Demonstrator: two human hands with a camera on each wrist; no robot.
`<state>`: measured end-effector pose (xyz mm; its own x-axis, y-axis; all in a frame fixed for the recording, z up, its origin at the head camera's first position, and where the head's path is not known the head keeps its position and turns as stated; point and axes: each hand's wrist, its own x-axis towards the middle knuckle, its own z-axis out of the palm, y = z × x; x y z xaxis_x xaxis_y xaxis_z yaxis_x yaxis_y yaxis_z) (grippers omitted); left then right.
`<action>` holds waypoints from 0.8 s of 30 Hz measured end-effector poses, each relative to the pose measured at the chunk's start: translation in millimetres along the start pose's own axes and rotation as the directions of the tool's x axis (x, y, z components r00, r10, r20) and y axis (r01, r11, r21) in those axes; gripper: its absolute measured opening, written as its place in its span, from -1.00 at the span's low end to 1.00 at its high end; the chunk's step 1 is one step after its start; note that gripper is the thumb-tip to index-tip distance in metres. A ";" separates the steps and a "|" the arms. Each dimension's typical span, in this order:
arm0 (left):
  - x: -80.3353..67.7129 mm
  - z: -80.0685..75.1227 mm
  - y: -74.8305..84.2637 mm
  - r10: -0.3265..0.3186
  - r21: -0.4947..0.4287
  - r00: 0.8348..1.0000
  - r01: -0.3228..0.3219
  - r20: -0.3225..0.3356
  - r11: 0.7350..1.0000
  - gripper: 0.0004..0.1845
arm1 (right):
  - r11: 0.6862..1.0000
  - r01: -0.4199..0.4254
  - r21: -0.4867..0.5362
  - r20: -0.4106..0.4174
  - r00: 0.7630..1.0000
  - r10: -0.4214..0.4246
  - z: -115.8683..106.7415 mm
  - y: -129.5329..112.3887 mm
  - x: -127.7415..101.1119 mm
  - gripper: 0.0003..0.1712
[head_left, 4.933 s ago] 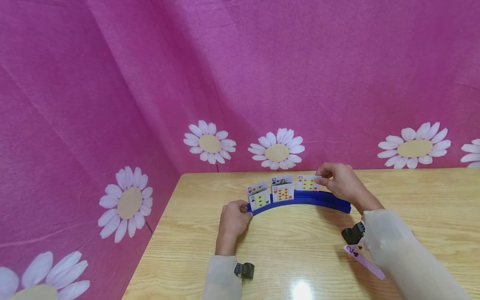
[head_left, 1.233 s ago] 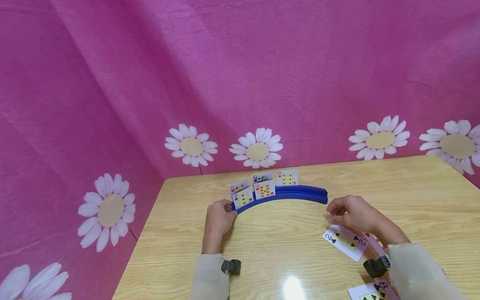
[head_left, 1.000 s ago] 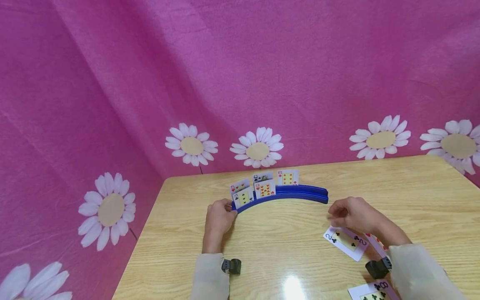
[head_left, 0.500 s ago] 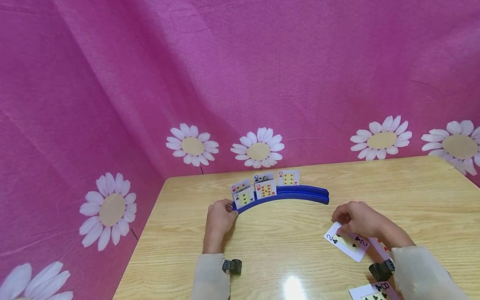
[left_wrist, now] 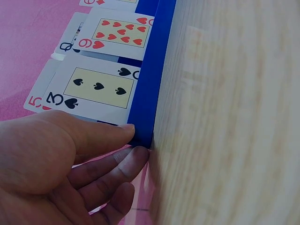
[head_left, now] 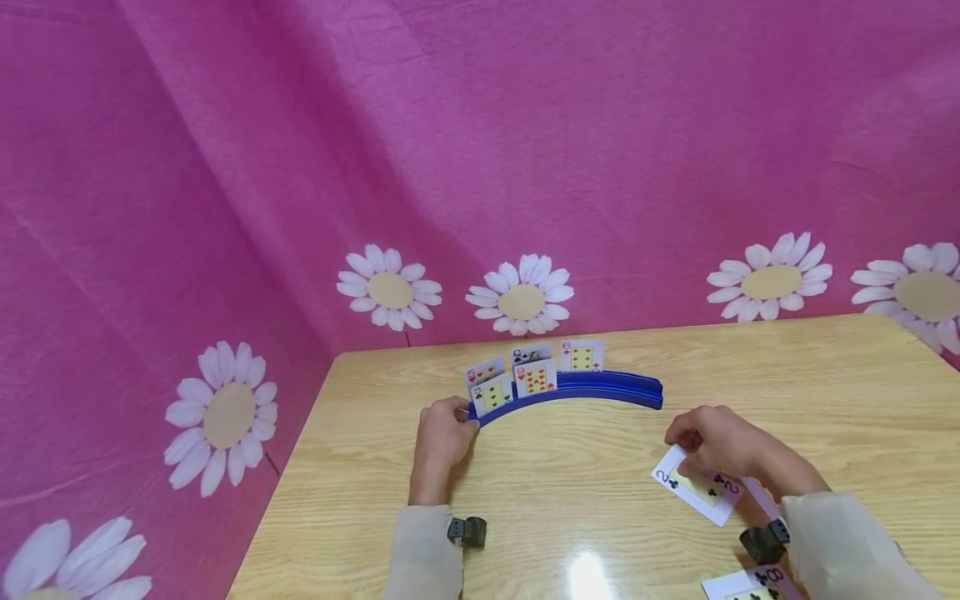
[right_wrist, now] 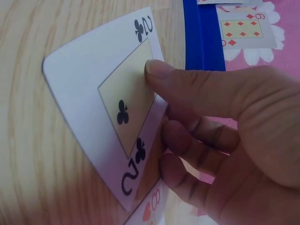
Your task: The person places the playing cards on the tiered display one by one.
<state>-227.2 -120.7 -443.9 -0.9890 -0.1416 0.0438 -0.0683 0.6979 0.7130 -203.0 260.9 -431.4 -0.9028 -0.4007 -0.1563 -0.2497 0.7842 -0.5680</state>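
Note:
A curved blue card holder [head_left: 607, 388] stands on the wooden table [head_left: 570, 492] with several cards upright in its left half: a 3 of spades [left_wrist: 96, 86], a 9 of hearts [left_wrist: 119, 35] and a 6 of diamonds [right_wrist: 243, 30] among them. My left hand [head_left: 468, 417] pinches the holder's left end [left_wrist: 143, 126], thumb above and fingers below. To the right, my right hand [head_left: 681, 443] holds a 2 of clubs [head_left: 693, 490] on the table. Its thumb [right_wrist: 159, 70] presses the card's face [right_wrist: 89, 89] and its fingers curl under the edge.
An 8 of hearts [right_wrist: 151, 212] lies partly under the 2 of clubs. An 8 of clubs [head_left: 753, 585] lies at the table's near right. Pink cloth with daisies [head_left: 525, 167] hangs behind and to the left of the table. The holder's right half [head_left: 637, 390] holds no cards.
My right hand came back from the holder, dropped onto the 2 of clubs and took hold of it. My left hand stayed on the holder's end.

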 end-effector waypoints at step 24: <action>-1.2 0.0 0.1 0.008 0.001 1.000 -0.008 -0.002 1.000 -0.73 | 1.000 -0.026 -0.012 -0.016 1.000 0.026 2.1 0.9 -1.4 -0.67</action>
<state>-226.0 -120.4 -443.9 -0.9892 -0.1371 0.0509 -0.0604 0.6997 0.7118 -201.2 261.2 -433.4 -0.9146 -0.3722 -0.1579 -0.2302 0.8003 -0.5536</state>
